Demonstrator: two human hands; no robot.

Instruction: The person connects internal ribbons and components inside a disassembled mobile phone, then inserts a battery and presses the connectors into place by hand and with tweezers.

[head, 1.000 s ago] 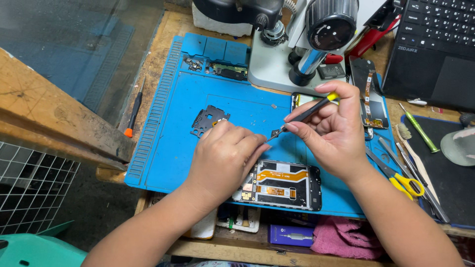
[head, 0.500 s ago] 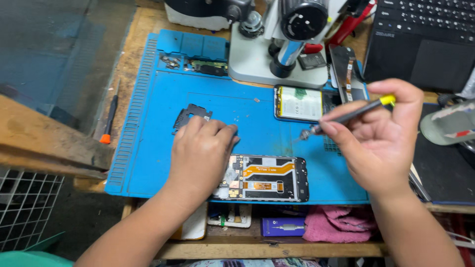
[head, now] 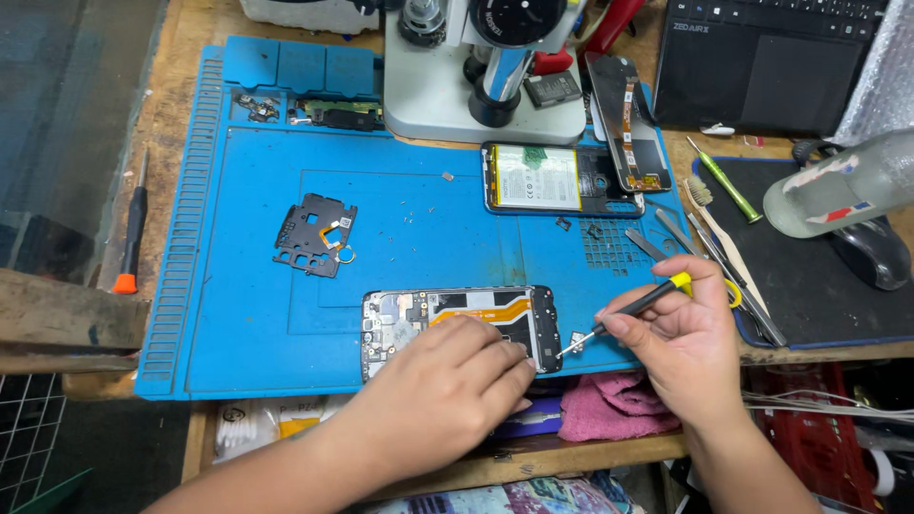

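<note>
An opened phone frame (head: 457, 319) with an orange flex cable lies on the blue work mat (head: 238, 314) near its front edge. My left hand (head: 443, 385) rests on the frame's lower right part, fingers spread over it. A black screwdriver with a yellow band (head: 633, 309) is gripped in my right hand (head: 681, 347), just right of the frame. Its tip points at a small metal piece (head: 577, 340) on the mat. A black inner cover plate (head: 314, 235) lies apart at the mat's left.
A microscope base (head: 476, 90) stands at the back. A second open phone with its battery (head: 547, 178) lies beside it. Tweezers and tools (head: 714, 228) lie at right, near a laptop (head: 762, 67), a mouse (head: 871, 252) and a bottle (head: 838, 190). An orange-tipped screwdriver (head: 131, 228) lies left. A pink cloth (head: 614, 400) hangs below.
My right hand has come down with the screwdriver from above the frame to its right side. My left hand has slid from the frame's left end to its right end. The view has shifted.
</note>
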